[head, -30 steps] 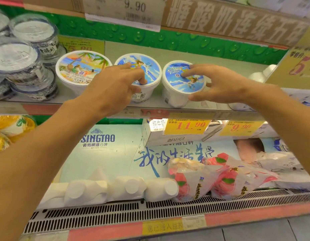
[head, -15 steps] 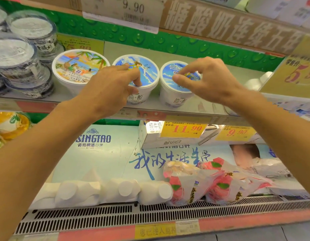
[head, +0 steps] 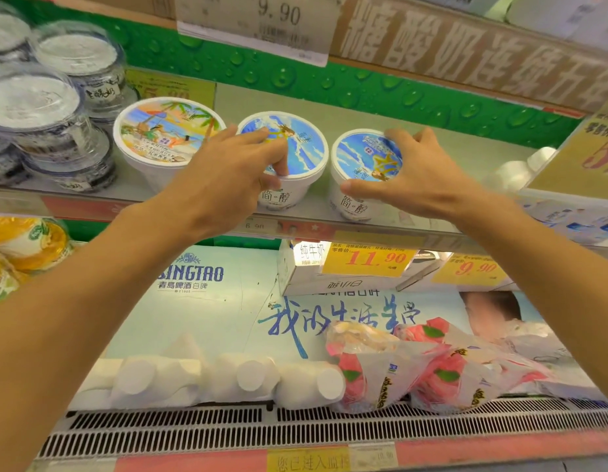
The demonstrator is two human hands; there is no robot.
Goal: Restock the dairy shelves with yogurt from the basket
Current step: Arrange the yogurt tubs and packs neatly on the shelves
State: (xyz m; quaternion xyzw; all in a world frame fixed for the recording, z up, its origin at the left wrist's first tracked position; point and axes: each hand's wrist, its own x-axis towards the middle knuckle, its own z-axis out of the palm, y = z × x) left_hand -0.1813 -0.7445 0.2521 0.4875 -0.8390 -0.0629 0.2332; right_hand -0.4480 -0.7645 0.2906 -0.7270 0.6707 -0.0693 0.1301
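Gripping two blue-lidded yogurt tubs on the upper dairy shelf [head: 391,229]: left hand [head: 227,178] curling thumb and fingers round the middle tub [head: 296,155], right hand [head: 421,175] clasping the right tub [head: 360,165] at its rim. Standing just left, touching neither hand's tub, a beach-print tub [head: 159,131].

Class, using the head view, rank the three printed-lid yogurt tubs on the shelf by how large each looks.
1. Beach-lid tub, largest.
2. Middle blue tub and right blue tub: look alike, with the right slightly smaller, and hands partly cover both.
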